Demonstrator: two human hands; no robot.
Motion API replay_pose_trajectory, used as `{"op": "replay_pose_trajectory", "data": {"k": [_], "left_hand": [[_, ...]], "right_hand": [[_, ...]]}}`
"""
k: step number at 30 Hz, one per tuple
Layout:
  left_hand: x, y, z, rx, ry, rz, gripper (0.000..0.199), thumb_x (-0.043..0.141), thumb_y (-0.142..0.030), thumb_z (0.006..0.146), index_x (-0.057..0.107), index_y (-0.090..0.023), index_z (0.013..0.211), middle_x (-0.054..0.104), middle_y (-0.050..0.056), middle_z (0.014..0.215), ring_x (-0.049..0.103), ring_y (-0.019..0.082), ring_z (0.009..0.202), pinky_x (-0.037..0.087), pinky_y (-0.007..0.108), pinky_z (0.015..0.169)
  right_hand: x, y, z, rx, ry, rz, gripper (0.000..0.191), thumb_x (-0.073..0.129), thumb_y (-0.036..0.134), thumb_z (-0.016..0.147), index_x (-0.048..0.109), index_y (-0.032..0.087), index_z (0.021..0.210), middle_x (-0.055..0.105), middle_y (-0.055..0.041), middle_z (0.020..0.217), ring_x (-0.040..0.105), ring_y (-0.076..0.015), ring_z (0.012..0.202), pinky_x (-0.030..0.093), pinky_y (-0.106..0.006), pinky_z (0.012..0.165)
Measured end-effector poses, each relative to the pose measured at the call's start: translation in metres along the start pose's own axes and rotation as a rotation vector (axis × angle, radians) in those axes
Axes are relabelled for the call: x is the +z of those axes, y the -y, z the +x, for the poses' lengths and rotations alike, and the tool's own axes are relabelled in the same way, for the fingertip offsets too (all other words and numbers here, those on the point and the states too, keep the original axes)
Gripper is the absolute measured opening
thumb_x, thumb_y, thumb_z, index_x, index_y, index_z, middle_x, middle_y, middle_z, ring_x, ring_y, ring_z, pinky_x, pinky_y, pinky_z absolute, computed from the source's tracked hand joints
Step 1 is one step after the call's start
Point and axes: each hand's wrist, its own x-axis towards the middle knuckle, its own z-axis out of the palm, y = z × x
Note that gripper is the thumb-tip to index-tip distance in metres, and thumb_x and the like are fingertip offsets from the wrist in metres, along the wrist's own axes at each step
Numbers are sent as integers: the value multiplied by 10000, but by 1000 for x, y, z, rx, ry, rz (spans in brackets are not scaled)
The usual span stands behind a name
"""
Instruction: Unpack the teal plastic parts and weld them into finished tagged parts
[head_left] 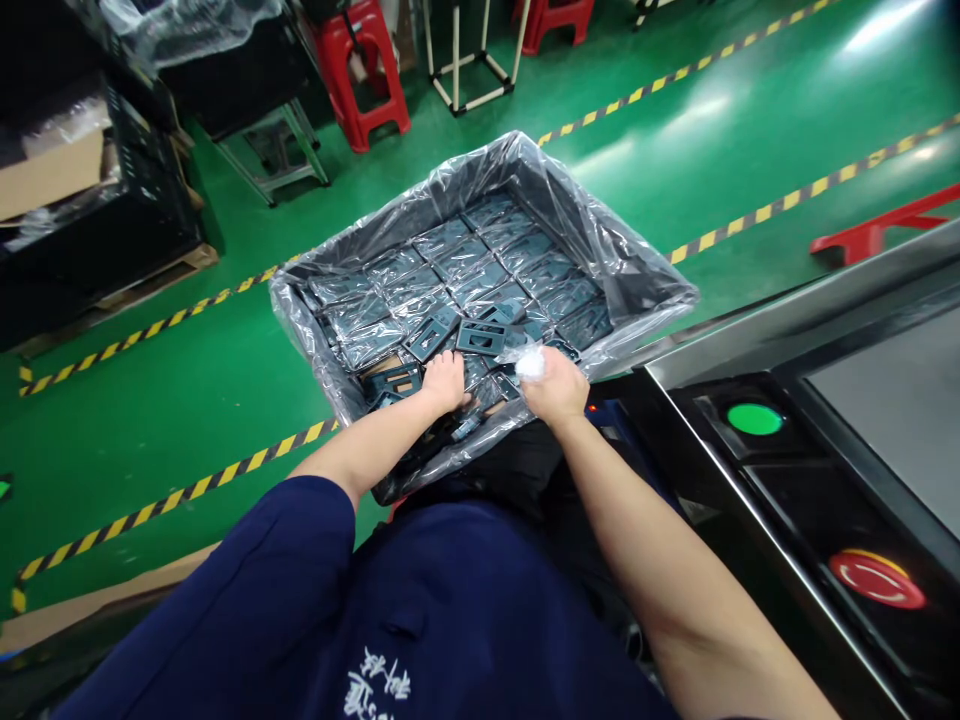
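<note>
Down in the lined crate (551, 190)

The left hand (444, 382) lies palm-down on dark teal plastic frames (480, 338) at the crate's near side; whether it grips one, I cannot tell. The right hand (553, 388) curls closed around a white wad of plastic film (530, 365). Further frames lie bagged in rows inside the clear liner (600, 240), beside a machine panel (750, 470)

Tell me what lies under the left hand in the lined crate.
The left hand rests on dark rectangular frames in clear bags; those directly under its palm are hidden.
</note>
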Motion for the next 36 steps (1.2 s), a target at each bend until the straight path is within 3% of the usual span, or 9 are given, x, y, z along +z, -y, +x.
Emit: {"op": "replay_pose_trajectory", "data": {"k": [5, 10, 14, 19, 24, 28, 32, 34, 36], "left_hand": [[3, -4, 1, -11, 27, -65, 943, 779, -586, 633, 384, -151, 1369, 463, 176, 1352, 435, 324, 1262, 351, 389, 1064], [-6, -5, 11, -93, 138, -124, 1007, 789, -653, 549, 430, -135, 1334, 448, 196, 1367, 449, 351, 1273, 392, 421, 1043], [-13, -4, 13, -124, 237, -154, 1005, 658, -794, 583, 466, -154, 1334, 415, 205, 1407, 442, 371, 1290, 391, 444, 1049], [-7, -10, -1, -119, 217, -132, 990, 607, -819, 614, 460, -176, 1352, 316, 216, 1498, 319, 390, 1381, 338, 495, 1087], [-11, -8, 6, -143, 212, -191, 1081, 547, -882, 583, 433, -149, 1369, 442, 235, 1423, 421, 397, 1326, 368, 476, 1069], [-20, -3, 21, -185, 249, -204, 1083, 616, -845, 551, 440, -141, 1354, 522, 222, 1384, 491, 377, 1288, 389, 450, 1063], [-14, -12, 21, -193, 323, -190, 1224, 680, -833, 470, 364, -146, 1431, 375, 253, 1506, 393, 423, 1365, 370, 475, 1079], [-9, -16, 20, -202, 287, -157, 1283, 716, -810, 438, 333, -117, 1448, 339, 282, 1512, 350, 439, 1387, 343, 496, 1095], [-8, -17, 21, -215, 242, -135, 1246, 727, -793, 445, 367, -107, 1421, 408, 284, 1461, 393, 423, 1363, 339, 495, 1096]], "right_hand": [[1, 0, 0, -6, -2, -23, 258, 535, 342, 822, 647, 191, 997, 688, -116, 1018, 631, -282, 950, 464, -358, 819], [1, 2, 0, 3, -12, -49, 236, 533, 334, 820, 640, 189, 972, 687, -120, 1004, 630, -277, 935, 457, -349, 798], [0, 2, 0, -4, -5, -46, 244, 523, 340, 833, 643, 188, 981, 686, -119, 1007, 628, -275, 934, 450, -344, 796], [1, 1, 1, -4, 1, -57, 250, 528, 337, 832, 642, 189, 997, 682, -118, 1022, 625, -280, 948, 449, -352, 802], [2, 1, 1, -5, -5, -56, 240, 513, 350, 845, 647, 190, 964, 690, -123, 1006, 634, -286, 944, 450, -350, 796], [1, 1, 0, -9, -7, -58, 254, 519, 344, 836, 644, 188, 992, 688, -125, 1016, 632, -290, 956, 451, -354, 808], [1, 1, 0, -3, -9, -51, 250, 523, 354, 834, 646, 193, 981, 688, -122, 1007, 633, -288, 936, 455, -357, 793], [1, 1, 0, -6, -16, -54, 241, 527, 348, 833, 646, 195, 977, 689, -119, 1005, 631, -281, 933, 454, -352, 794], [1, 2, 0, -10, -16, -59, 238, 528, 341, 835, 646, 194, 981, 689, -117, 1001, 630, -272, 927, 451, -344, 794]]}}
